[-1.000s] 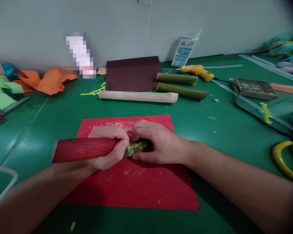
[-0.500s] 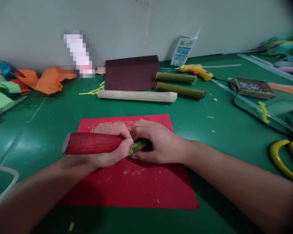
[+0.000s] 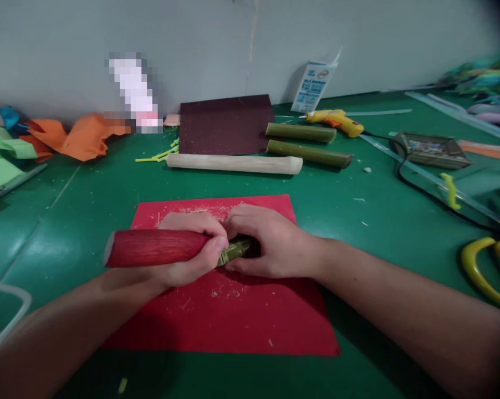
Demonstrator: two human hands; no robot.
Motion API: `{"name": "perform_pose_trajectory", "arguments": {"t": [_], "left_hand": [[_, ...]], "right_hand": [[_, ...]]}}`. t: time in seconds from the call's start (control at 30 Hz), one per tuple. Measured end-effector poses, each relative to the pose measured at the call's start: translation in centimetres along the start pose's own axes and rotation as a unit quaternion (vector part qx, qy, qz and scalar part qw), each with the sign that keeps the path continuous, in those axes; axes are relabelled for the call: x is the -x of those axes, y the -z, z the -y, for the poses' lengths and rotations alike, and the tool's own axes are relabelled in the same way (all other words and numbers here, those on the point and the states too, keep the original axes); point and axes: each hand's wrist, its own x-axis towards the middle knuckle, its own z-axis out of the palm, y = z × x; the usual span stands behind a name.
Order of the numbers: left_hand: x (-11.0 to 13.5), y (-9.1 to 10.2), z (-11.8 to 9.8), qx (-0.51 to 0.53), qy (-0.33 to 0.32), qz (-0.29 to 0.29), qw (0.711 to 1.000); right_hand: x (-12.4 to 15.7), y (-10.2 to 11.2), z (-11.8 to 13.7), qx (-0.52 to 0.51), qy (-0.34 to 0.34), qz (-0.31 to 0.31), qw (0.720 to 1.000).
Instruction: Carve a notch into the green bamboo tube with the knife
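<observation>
My left hand [image 3: 210, 256] is closed around a carving tool with a thick red wooden handle [image 3: 156, 248]. The handle points left, and the blade end is hidden by my fingers. Close against it, my right hand [image 3: 273, 241] grips a short piece of green bamboo [image 3: 234, 251] with grooves cut across its surface. Part of the bamboo is covered by the right fingers. Both hands are over a red mat [image 3: 275, 321], on which fine pale shavings [image 3: 217, 293] are scattered.
Behind the mat lie a pale stick [image 3: 233, 163], two green bamboo halves [image 3: 308, 154] and a dark sheet [image 3: 225, 124]. A yellow glue gun [image 3: 337, 121] trails a black cord rightward. Yellow-handled scissors [image 3: 474, 266] sit at the right; orange felt [image 3: 83, 136] is at the left.
The red handle's butt end has dipped slightly toward me, and my left hand has tilted a little with it. My right hand and the bamboo look almost unmoved.
</observation>
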Motion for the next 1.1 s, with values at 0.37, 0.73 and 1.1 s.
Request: {"name": "perform_pose_trajectory", "arguments": {"t": [0.37, 0.73, 1.1], "left_hand": [[0.19, 0.28, 0.14, -0.022, -0.001, 0.018, 1.0], [-0.24, -0.12, -0.61, -0.01, -0.009, -0.002, 1.0], [0.01, -0.24, -0.14, 0.019, -0.035, -0.005, 0.999]], "right_hand": [[-0.08, 0.06, 0.08, -0.004, -0.01, 0.004, 1.0], [-0.01, 0.0, 0.04, -0.004, -0.01, 0.005, 1.0], [0.06, -0.02, -0.05, -0.008, -0.014, 0.003, 1.0]]}}
